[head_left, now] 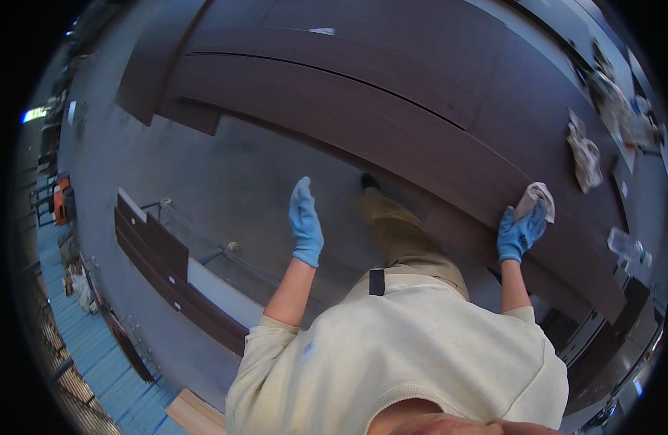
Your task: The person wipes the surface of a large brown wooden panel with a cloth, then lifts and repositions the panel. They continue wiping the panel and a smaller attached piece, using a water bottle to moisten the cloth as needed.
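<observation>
My right hand (521, 230), in a blue glove, is closed on a crumpled whitish rag (535, 199). It is at the near edge of a long dark brown panel (363, 119), toward the right end. My left hand (305, 221), gloved in blue as well, hangs over the floor, its fingers stretched out and nothing in it. Another crumpled cloth (585, 156) lies farther right on the dark panels. Beyond it sits a clear plastic bottle (628, 245).
Dark brown boards (153, 254) rest on a metal-framed cart (218, 254) to my left. An orange machine (61, 201) stands farther left, near blue slatted flooring (80, 312). Light wooden boards (196, 412) lie at the lower left. Grey floor (254, 167) shows between me and the panels.
</observation>
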`<action>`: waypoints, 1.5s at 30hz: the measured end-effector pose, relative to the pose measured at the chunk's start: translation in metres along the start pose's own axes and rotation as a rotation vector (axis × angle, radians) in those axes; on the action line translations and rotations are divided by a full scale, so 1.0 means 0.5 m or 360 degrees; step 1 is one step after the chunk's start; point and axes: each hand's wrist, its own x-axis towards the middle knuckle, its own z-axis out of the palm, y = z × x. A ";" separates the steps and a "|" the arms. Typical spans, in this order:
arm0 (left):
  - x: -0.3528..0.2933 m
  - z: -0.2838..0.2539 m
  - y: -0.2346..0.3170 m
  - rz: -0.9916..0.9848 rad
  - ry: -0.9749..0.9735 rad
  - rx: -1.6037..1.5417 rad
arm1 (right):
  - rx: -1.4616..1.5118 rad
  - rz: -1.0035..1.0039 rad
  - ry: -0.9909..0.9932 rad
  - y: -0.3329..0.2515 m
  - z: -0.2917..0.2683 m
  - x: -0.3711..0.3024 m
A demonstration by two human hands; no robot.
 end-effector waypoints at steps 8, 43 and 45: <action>0.263 -0.232 0.144 -0.0079 0.0149 -0.0055 | 0.0372 -0.0864 -0.0278 -0.742 0.041 0.076; 1.063 -0.798 0.384 0.0206 0.0143 0.0412 | 0.0810 -0.1589 -0.0284 -1.863 0.140 0.104; 1.043 -0.755 0.389 0.0253 0.0060 0.0463 | 0.0598 -0.1311 -0.0372 -1.722 0.126 0.094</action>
